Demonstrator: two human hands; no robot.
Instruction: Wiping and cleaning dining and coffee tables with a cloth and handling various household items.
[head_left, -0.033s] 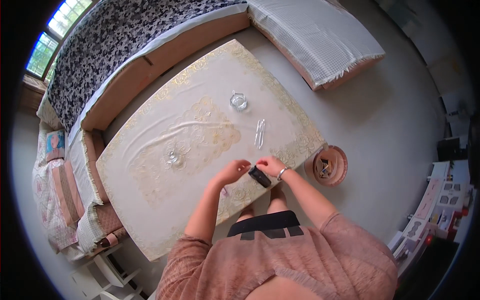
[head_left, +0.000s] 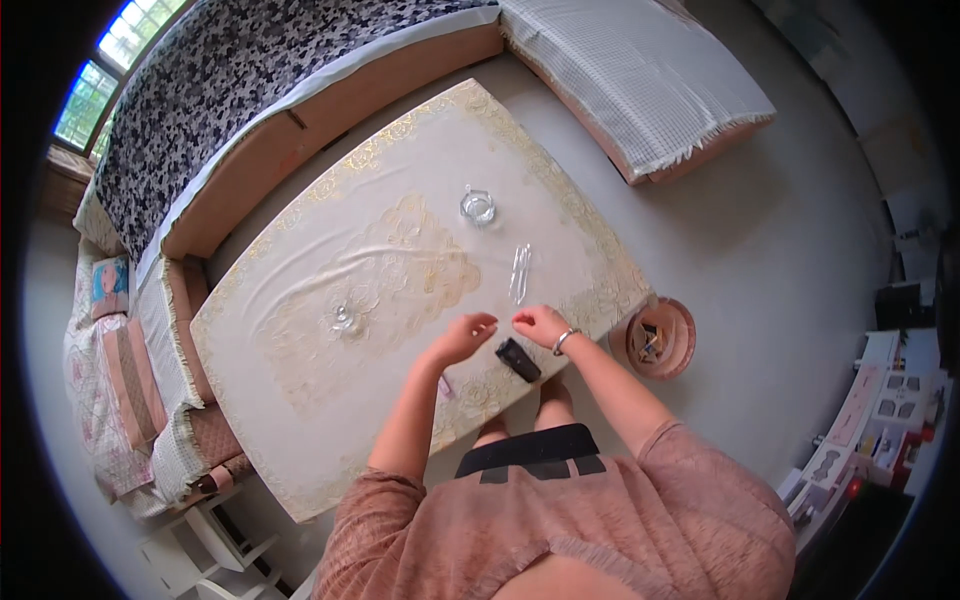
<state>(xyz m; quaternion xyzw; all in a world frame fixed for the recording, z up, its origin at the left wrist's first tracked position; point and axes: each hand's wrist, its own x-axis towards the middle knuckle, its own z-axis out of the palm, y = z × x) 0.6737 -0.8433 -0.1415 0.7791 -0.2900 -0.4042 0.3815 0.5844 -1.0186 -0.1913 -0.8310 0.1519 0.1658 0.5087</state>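
My left hand (head_left: 466, 338) and my right hand (head_left: 541, 328) face each other above the near edge of the table, a small gap between them. Thumb and fingers are pinched together on both; what lies in the pinches, if anything, is too small to make out. Just below my right hand a black oblong object (head_left: 518, 360) rests on the tablecloth, touched by neither hand. Several thin white sticks (head_left: 519, 273) lie beyond my hands. A small pink thing (head_left: 445, 387) sits by my left wrist.
A cream tablecloth with gold flowers covers the table (head_left: 300, 440). On it stand a clear glass dish (head_left: 478, 207) and a small clear glass object (head_left: 343, 318). A pink bin (head_left: 681, 352) with litter stands at the right corner. A sofa (head_left: 245, 180) and a covered bench (head_left: 640, 95) border the far side.
Both hands have shifted slightly away from the black object, and a gap now shows between it and my fingers. The view has shifted a little.
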